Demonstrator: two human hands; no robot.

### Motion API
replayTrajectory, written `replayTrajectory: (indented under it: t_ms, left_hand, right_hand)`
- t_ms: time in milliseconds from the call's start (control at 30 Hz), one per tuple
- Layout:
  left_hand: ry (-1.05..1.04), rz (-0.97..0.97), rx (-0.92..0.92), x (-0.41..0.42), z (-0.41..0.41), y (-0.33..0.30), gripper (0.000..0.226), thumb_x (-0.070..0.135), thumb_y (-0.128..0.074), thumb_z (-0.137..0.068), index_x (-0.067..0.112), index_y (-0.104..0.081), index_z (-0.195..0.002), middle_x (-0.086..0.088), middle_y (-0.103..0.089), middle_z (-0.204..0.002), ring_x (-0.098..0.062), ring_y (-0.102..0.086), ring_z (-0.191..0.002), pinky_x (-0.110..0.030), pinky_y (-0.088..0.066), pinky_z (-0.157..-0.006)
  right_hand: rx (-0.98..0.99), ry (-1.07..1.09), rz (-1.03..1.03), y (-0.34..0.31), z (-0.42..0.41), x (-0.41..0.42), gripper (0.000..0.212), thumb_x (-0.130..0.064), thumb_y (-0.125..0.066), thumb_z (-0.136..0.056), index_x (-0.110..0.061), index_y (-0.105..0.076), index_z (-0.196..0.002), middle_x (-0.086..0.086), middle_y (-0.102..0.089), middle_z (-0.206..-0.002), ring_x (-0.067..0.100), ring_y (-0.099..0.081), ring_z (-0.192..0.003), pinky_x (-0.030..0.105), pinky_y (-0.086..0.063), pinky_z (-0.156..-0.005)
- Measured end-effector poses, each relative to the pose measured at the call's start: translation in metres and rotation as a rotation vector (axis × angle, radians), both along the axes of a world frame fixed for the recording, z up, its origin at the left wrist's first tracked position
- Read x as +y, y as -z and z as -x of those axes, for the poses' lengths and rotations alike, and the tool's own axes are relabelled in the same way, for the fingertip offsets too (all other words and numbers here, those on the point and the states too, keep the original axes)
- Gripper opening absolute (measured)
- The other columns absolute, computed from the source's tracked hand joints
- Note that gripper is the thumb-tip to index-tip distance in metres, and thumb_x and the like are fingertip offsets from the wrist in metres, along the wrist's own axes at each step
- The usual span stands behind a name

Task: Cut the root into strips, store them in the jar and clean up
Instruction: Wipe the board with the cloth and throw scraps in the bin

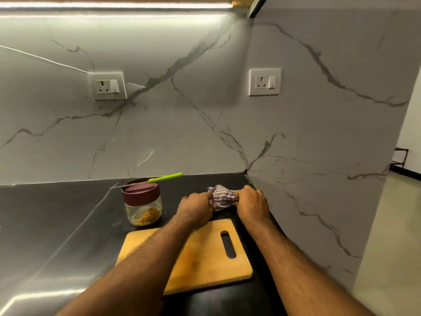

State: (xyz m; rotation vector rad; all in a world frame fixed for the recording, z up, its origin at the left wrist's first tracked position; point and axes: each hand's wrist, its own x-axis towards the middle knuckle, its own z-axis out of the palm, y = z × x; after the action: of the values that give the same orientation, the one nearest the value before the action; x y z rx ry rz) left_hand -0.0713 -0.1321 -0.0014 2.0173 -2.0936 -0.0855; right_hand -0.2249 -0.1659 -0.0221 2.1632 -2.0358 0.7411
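Note:
A striped cloth [221, 197] lies bunched on the black counter [68, 224] behind the wooden cutting board [205, 258]. My left hand [196, 207] grips its left end and my right hand [252, 205] grips its right end. Left of my hands stands a clear jar [143, 208] with a maroon lid, holding yellow-orange root strips at its bottom. A knife [157, 180] with a green handle rests flat across the jar's lid, blade pointing left. The board's top is bare.
A marble-look wall with two sockets [108, 86] [264, 82] rises behind the counter. A side wall [319, 179] closes the counter's right end, close to my right hand. The counter stretches on to the left.

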Motion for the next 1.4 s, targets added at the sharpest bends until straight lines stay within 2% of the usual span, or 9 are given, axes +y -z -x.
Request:
replayTrajectory:
  t_ms: [233, 367, 533, 633, 733, 933, 1133, 1300, 1400]
  left_hand:
    - [0.104, 0.225, 0.332, 0.065, 0.013, -0.005, 0.05, 0.037, -0.06, -0.098, 0.022, -0.046, -0.144, -0.001, -0.063, -0.133, -0.018, -0.059, -0.119, -0.042, -0.05, -0.101]
    - [0.119, 0.303, 0.669, 0.093, 0.014, 0.002, 0.076, 0.048, -0.059, -0.096, 0.015, -0.025, -0.156, -0.003, -0.045, -0.152, -0.019, -0.042, -0.14, -0.037, -0.039, -0.114]
    - [0.2, 0.236, 1.395, 0.126, 0.01, 0.001, 0.05, 0.047, -0.066, -0.093, 0.025, -0.047, -0.133, 0.004, -0.066, -0.124, -0.01, -0.062, -0.117, -0.027, -0.053, -0.097]
    - [0.207, 0.249, 1.603, 0.137, 0.002, 0.004, 0.049, 0.041, -0.063, -0.096, 0.015, -0.053, -0.136, -0.005, -0.07, -0.123, -0.019, -0.067, -0.115, -0.03, -0.057, -0.089]
    - [0.312, 0.136, 1.781, 0.148, -0.003, 0.006, 0.053, 0.05, -0.041, -0.102, 0.014, -0.055, -0.138, -0.009, -0.067, -0.13, -0.023, -0.064, -0.121, -0.039, -0.054, -0.098]
    - [0.34, 0.13, 1.731, 0.15, -0.01, 0.018, 0.079, 0.067, -0.013, -0.099, 0.015, -0.052, -0.143, -0.009, -0.064, -0.135, -0.027, -0.057, -0.13, -0.049, -0.045, -0.108]
    - [0.325, 0.223, 1.682, 0.148, -0.012, 0.016, 0.034, 0.025, -0.049, -0.105, 0.015, -0.061, -0.136, -0.008, -0.069, -0.128, -0.024, -0.063, -0.123, -0.047, -0.049, -0.104]
    - [0.29, 0.213, 1.633, 0.147, -0.014, 0.019, 0.061, 0.015, -0.078, -0.085, 0.021, -0.05, -0.139, -0.006, -0.07, -0.123, -0.021, -0.069, -0.112, -0.038, -0.058, -0.09]
    - [0.269, 0.217, 1.577, 0.144, -0.012, 0.022, 0.059, 0.013, -0.084, -0.079, 0.013, -0.056, -0.132, -0.007, -0.072, -0.117, -0.021, -0.07, -0.109, -0.037, -0.058, -0.089]
  right_hand:
    - [-0.031, 0.119, 0.203, 0.004, 0.013, 0.07, 0.013, -0.029, -0.055, -0.092, -0.03, -0.067, -0.1, -0.003, -0.061, -0.093, 0.022, -0.059, -0.088, 0.034, -0.039, -0.074]
    - [-0.06, 0.136, 0.353, 0.0, 0.011, 0.095, 0.019, -0.025, -0.06, -0.089, -0.026, -0.064, -0.107, -0.001, -0.063, -0.095, 0.021, -0.06, -0.088, 0.037, -0.04, -0.078]
    - [-0.224, -0.078, 0.459, -0.005, -0.012, 0.129, 0.016, -0.033, -0.043, -0.098, -0.021, -0.055, -0.095, -0.003, -0.06, -0.086, 0.019, -0.058, -0.075, 0.035, -0.043, -0.069]
    - [-0.459, -0.261, 0.41, -0.001, -0.025, 0.148, 0.025, -0.041, -0.03, -0.102, -0.023, -0.047, -0.097, -0.007, -0.062, -0.083, 0.015, -0.06, -0.069, 0.038, -0.05, -0.059]
    - [-0.595, -0.399, 0.277, 0.005, -0.03, 0.156, 0.028, -0.046, -0.03, -0.101, -0.025, -0.049, -0.105, -0.008, -0.062, -0.08, 0.008, -0.061, -0.069, 0.036, -0.052, -0.052]
    - [-0.858, -0.323, 0.159, 0.003, -0.028, 0.154, 0.026, -0.039, -0.035, -0.102, -0.023, -0.054, -0.112, -0.013, -0.06, -0.09, 0.004, -0.06, -0.081, 0.022, -0.05, -0.059]
    - [-0.892, -0.349, -0.005, 0.003, -0.031, 0.155, 0.025, -0.042, -0.036, -0.101, -0.033, -0.059, -0.101, -0.011, -0.066, -0.092, 0.005, -0.063, -0.086, 0.029, -0.054, -0.072]
    - [-0.836, -0.372, -0.11, 0.003, -0.031, 0.155, 0.03, -0.049, -0.037, -0.098, -0.035, -0.063, -0.102, -0.011, -0.07, -0.092, 0.003, -0.065, -0.086, 0.031, -0.054, -0.078]
    - [-0.827, -0.377, -0.113, 0.002, -0.032, 0.157, 0.026, -0.044, -0.04, -0.098, -0.036, -0.064, -0.099, -0.011, -0.07, -0.09, 0.003, -0.066, -0.084, 0.034, -0.056, -0.08]
